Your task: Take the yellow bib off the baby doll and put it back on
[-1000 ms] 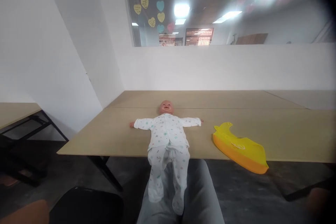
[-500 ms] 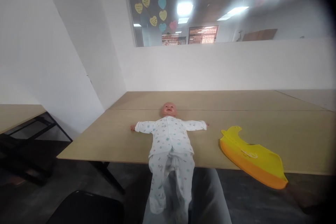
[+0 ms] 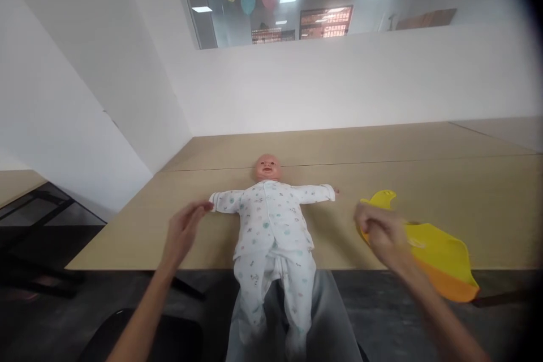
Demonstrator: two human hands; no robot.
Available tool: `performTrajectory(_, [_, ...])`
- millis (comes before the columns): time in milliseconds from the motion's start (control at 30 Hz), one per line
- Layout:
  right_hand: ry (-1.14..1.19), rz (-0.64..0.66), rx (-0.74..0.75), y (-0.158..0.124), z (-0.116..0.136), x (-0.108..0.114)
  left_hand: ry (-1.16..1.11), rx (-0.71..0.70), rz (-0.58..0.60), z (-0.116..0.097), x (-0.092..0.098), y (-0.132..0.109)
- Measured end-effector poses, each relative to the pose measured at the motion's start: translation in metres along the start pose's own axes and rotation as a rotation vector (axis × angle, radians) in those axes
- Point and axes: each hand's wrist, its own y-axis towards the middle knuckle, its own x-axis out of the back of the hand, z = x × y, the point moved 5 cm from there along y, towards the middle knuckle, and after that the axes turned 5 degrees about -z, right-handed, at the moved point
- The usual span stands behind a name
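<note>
A baby doll [image 3: 271, 220] in white printed pyjamas lies on its back, arms spread, its legs hanging over the table's front edge onto my lap. My left hand [image 3: 182, 235] is at the doll's sleeve end on the left, its fingers stretched toward the cuff and overlapping the doll's small hand. Whether it touches the doll I cannot tell. To the right, my right hand [image 3: 384, 235] is over a yellow and orange bib [image 3: 441, 251] and covers part of it. That hand looks curled but is smeared by motion, so a hold on the bib cannot be made out.
The wooden table [image 3: 144, 220] runs back to a white wall [image 3: 322, 85] with a window [image 3: 365, 5] bearing heart-shaped paper notes. A black chair [image 3: 169, 336] stands below the table at the left. Another table [image 3: 19, 185] is at the far left.
Both my hands have come into view from below, the left beside the doll's sleeve, the right over the bib. The view has tilted down a little. The doll lies much as before.
</note>
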Motion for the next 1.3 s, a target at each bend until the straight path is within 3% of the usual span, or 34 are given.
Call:
performTrajectory(67, [0.001, 0.099, -0.125, -0.012, -0.022, -0.028, 0.018, 0.124, 0.096, 0.047, -0.032, -0.001])
performTrajectory(133, [0.007, 0.136, -0.237, -0.024, -0.043, -0.061, 0.021, 0.173, 0.192, 0.074, -0.059, -0.009])
performTrajectory(267, [0.097, 0.152, -0.360, -0.030, -0.063, -0.121, 0.042, 0.073, 0.275, 0.073, -0.094, -0.021])
performTrajectory(367, [0.114, 0.126, -0.381, -0.023, -0.067, -0.141, 0.031, 0.006, 0.350, 0.060, -0.112, -0.023])
performTrajectory(600, [0.040, 0.132, -0.368, -0.023, -0.072, -0.140, 0.045, -0.041, 0.433, 0.061, -0.120, -0.025])
performTrajectory(767, [-0.060, 0.179, -0.303, -0.026, -0.067, -0.145, 0.043, -0.030, 0.415, 0.060, -0.120, -0.027])
performTrajectory(1300, [-0.040, 0.189, -0.247, -0.018, -0.060, -0.148, 0.008, -0.044, 0.318, 0.037, -0.114, -0.021])
